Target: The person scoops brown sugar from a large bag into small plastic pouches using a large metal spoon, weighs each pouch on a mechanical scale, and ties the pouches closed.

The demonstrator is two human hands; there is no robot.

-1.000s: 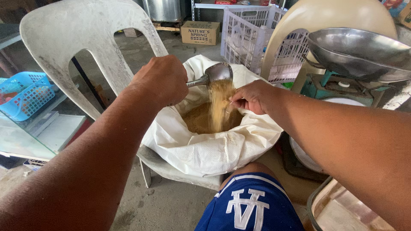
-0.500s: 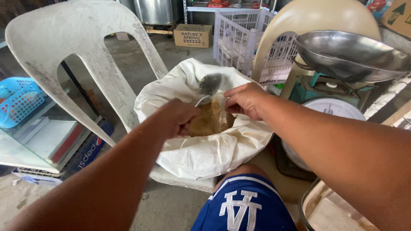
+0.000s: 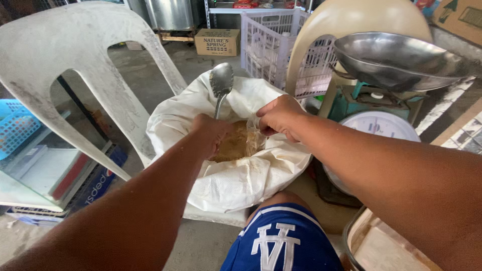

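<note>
A white sack (image 3: 236,183) lies open on the seat of a white plastic chair (image 3: 80,65), with brown grain (image 3: 232,146) inside. My left hand (image 3: 210,131) reaches into the sack mouth and grips the handle of a metal spoon (image 3: 221,80). The spoon's bowl points up and looks empty. My right hand (image 3: 280,118) pinches the top of a small clear plastic bag (image 3: 252,139). The bag holds some brown grain and hangs just right of my left hand, over the sack.
A weighing scale (image 3: 377,126) with a steel pan (image 3: 396,56) stands close at the right. Behind are a white crate (image 3: 268,45), a cardboard box (image 3: 217,41) and a beige chair back (image 3: 351,22). A blue basket (image 3: 14,131) sits at the left.
My left hand came down from pouring grain off the spoon into the bag and sank into the sack mouth. The spoon now stands bowl-up. My right hand stayed on the bag.
</note>
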